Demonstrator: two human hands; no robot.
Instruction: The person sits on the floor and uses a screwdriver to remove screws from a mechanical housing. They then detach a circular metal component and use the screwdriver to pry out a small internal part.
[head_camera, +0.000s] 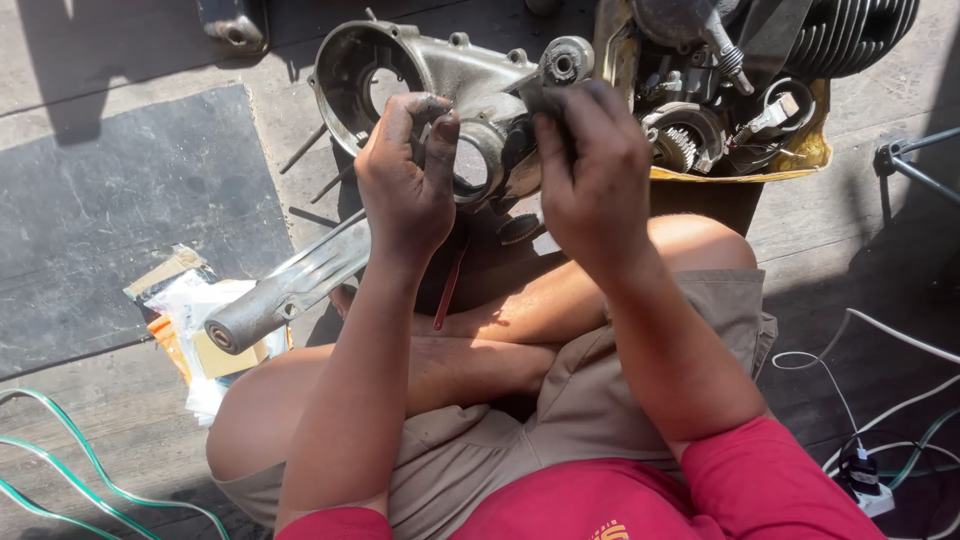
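I see green cables (60, 440) and a pile of plastic packets (185, 310) far left on the floor. Left hand (405, 180), fingers curled, grips the grey engine casing (440, 75) at its round opening, above the crossed legs. Right hand (590, 160) pinches the casing's right side. Gear parts sit in a yellow tray (800, 155) at right.

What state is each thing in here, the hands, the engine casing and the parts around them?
Left hand: greasy, gripping the casing's round opening.
Right hand: greasy, fingers closed on the casing's right side.
Engine casing: bare metal, opened up, held tilted above the lap.
Gear: exposed, lying in the yellow tray.
Metal tube: lying on the floor, open end showing.
Plastic bags: crumpled on the floor.
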